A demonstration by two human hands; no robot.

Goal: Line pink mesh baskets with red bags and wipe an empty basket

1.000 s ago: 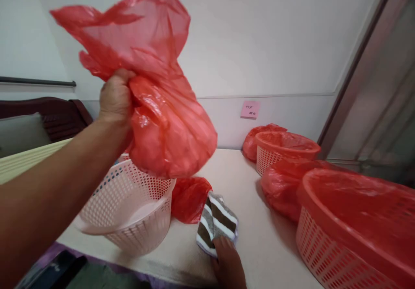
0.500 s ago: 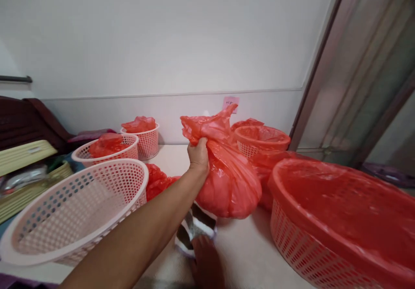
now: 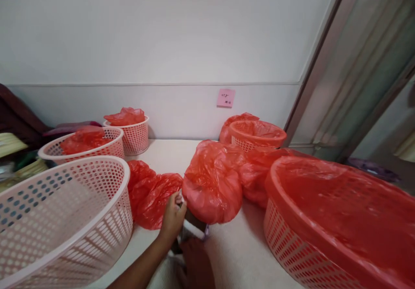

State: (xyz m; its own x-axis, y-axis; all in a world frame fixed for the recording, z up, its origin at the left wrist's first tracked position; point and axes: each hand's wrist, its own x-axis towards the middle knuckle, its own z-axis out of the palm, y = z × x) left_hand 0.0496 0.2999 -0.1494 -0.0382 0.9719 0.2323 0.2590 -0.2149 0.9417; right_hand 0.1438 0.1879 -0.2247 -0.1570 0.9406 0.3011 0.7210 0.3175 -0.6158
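Close in front of me a striped cloth [image 3: 194, 228] in brown, white and grey with a purple edge lies on the white surface [image 3: 227, 254]. My left hand [image 3: 173, 215] has its fingers closed on the cloth's far left edge, lifting it slightly. Dark and partly blurred, my right hand [image 3: 196, 258] rests over the near part of the cloth; its fingers are hard to make out. A filled red plastic bag [image 3: 212, 185] sits just beyond the cloth. Left of it, beside my left hand, lies a crumpled red bag [image 3: 155, 194].
A large pink basket [image 3: 119, 207] stands at left, with two smaller baskets holding red bags behind it. On the right are a big red-lined basket [image 3: 285, 233] and a smaller lined one [image 3: 240, 144]. A pink note [image 3: 226, 98] is stuck to the wall.
My left hand has let go of the red bag, which now sits on the surface, and has come down to the cloth. The view has shifted slightly.
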